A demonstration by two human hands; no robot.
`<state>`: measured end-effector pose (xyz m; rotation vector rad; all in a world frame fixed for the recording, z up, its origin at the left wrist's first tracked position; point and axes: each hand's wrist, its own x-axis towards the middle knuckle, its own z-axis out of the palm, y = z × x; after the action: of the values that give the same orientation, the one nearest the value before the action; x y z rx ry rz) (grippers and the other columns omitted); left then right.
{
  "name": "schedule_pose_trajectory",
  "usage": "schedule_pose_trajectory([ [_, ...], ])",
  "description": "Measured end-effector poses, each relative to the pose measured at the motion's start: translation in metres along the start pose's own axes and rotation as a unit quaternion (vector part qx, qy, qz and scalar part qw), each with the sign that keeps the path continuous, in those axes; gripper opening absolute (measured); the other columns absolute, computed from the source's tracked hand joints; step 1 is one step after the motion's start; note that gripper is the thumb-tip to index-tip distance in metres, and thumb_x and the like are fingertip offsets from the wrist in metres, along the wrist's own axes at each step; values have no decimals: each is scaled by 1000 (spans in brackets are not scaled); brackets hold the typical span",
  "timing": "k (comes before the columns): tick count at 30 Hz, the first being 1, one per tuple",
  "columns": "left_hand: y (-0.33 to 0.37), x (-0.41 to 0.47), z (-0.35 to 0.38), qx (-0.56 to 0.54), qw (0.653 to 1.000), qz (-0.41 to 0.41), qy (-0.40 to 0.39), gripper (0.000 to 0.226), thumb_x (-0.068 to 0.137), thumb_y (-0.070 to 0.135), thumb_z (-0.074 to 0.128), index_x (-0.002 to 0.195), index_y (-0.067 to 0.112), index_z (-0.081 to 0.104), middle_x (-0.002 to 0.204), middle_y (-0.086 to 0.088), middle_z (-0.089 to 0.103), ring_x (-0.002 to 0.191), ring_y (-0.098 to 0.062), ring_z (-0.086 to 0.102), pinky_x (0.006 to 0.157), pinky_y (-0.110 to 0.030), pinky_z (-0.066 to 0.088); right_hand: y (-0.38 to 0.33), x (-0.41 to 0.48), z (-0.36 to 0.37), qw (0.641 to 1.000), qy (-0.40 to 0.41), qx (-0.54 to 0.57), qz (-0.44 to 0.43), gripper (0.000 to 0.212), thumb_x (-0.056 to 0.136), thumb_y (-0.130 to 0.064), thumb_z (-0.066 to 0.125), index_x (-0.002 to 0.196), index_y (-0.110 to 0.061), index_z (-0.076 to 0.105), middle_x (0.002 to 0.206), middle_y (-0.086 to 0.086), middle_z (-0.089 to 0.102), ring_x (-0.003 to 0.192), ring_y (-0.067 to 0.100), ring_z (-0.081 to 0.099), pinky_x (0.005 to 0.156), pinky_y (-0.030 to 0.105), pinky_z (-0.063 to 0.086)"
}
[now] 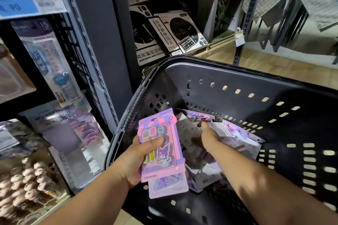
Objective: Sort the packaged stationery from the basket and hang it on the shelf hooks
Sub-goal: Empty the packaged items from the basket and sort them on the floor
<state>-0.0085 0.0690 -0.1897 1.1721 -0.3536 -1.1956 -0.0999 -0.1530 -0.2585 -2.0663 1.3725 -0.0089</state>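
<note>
Head view, places given from the black basket [219, 75]. Over its near left rim the left hand [135, 160] gripped a pink-and-purple pack [162, 153], with the thumb curled across the front and the fingers behind. A second pack [169, 186] showed just below the first, partly behind it. Inside the basket the right hand [207, 138] reached down among the loose packs [239, 139] on the floor. Its thumb was raised and its fingers were hidden by them, so its grip could not be told. Left of the basket, hanging packs [53, 64] filled the shelf; beyond its far rim stood puzzle boxes [182, 31].
</note>
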Motion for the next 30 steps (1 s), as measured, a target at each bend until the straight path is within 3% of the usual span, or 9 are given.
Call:
schedule_pose_trajectory([
  [2, -1, 0, 2, -2, 1000, 1, 0, 114, 16, 28, 101, 119, 7, 55, 86, -17, 73, 69, -30, 73, 60, -40, 58, 6, -1, 7, 1000, 5, 9, -9, 42, 97, -44, 42, 119, -13, 59, 113, 13, 60, 77, 23, 52, 64, 29, 40],
  [7, -4, 1, 2, -1, 1000, 8, 10, 110, 19, 27, 101, 118, 8, 56, 88, -17, 72, 71, -30, 73, 62, -41, 59, 1, -15, 4, 997, 13, 77, -19, 30, 100, -35, 43, 114, -16, 61, 110, 16, 64, 80, 26, 59, 74, 36, 52],
  [11, -7, 1, 1, 3, 1000, 10, 17, 120, 19, 28, 101, 127, 6, 52, 89, -17, 73, 72, -30, 73, 62, -41, 58, -4, -29, -6, 978, -77, 189, -35, 28, 93, 1, 43, 101, -4, 70, 68, 7, 51, 50, 17, 34, 35, 18, 31],
  [13, -7, 1, 0, 1, 1000, 12, 9, 116, 17, 28, 101, 121, 5, 56, 87, -16, 73, 70, -29, 73, 61, -40, 59, -3, -31, -11, 974, -99, 203, -33, 33, 94, 1, 41, 99, -5, 73, 72, 6, 55, 53, 21, 42, 40, 18, 37],
  [16, -6, -1, 1, -3, 1000, 11, -16, 99, 18, 29, 101, 106, 7, 62, 84, -17, 73, 68, -28, 73, 60, -39, 59, 6, -33, -13, 974, -114, 181, -79, 32, 94, -12, 49, 87, -26, 77, 93, 10, 71, 82, 36, 65, 71, 30, 54],
  [18, -6, -2, 1, -2, 1000, 8, -13, 102, 19, 28, 101, 109, 7, 59, 85, -17, 73, 69, -29, 73, 61, -40, 59, 10, -34, -16, 963, -122, 208, -118, 14, 88, -15, 66, 94, -24, 75, 98, 1, 73, 94, 21, 68, 87, 30, 55],
  [22, -3, -4, 2, 0, 1000, 10, -5, 110, 22, 29, 101, 119, 7, 55, 87, -17, 72, 71, -29, 72, 62, -40, 58, 11, -32, -23, 949, -176, 185, -184, 40, 69, -4, 84, 99, -25, 67, 99, -4, 73, 94, 12, 68, 89, 33, 55],
  [25, -1, -5, 2, -3, 1000, 14, 7, 120, 22, 29, 101, 128, 7, 51, 89, -17, 72, 72, -29, 72, 64, -41, 59, 7, -34, -23, 961, -56, 127, -238, 37, 71, 2, 75, 93, -28, 72, 97, -6, 73, 93, 16, 68, 87, 39, 56],
  [30, 2, -9, 3, -4, 1000, 20, 23, 130, 22, 30, 101, 136, 3, 44, 95, -18, 71, 75, -30, 72, 67, -42, 58, -6, -49, -40, 947, 61, 164, -269, 26, 75, 0, 75, 82, -24, 70, 73, -1, 61, 70, 15, 56, 72, 26, 47],
])
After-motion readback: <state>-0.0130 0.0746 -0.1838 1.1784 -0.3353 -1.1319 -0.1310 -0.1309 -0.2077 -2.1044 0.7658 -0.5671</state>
